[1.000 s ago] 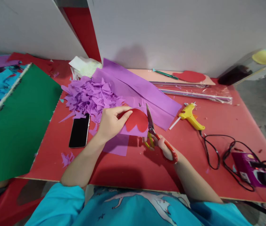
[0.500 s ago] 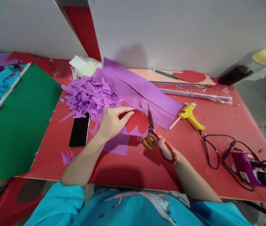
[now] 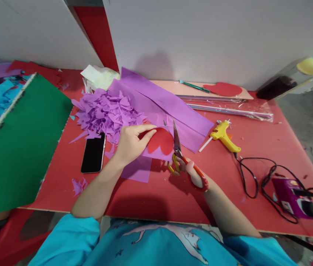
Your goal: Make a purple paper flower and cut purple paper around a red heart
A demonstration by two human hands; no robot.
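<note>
Between thumb and fingers my left hand [image 3: 133, 144] pinches a red heart-shaped piece [image 3: 161, 141] together with a purple sheet [image 3: 160, 155] beneath it. The heart's two lobes point toward me. My right hand [image 3: 193, 173] grips scissors [image 3: 178, 149] with one red-orange and one yellow handle. Their blades stand apart at the right edge of the purple sheet, one in front and one partly hidden behind it. Below lies another purple piece [image 3: 137, 171] on the table. A heap of purple scraps [image 3: 109, 112] sits beyond my left hand.
A phone [image 3: 92, 155] lies left of my forearm, near a green board [image 3: 26, 147]. Long purple sheets [image 3: 170, 105] stretch behind the hands. To the right are a yellow glue gun [image 3: 224, 136], its black cable, a purple power box [image 3: 291, 197] and a cup [image 3: 292, 77] of dark liquid.
The red heart and purple sheet have shifted very slightly left with my left hand. The scissors stay nearly in place, blades still apart.
</note>
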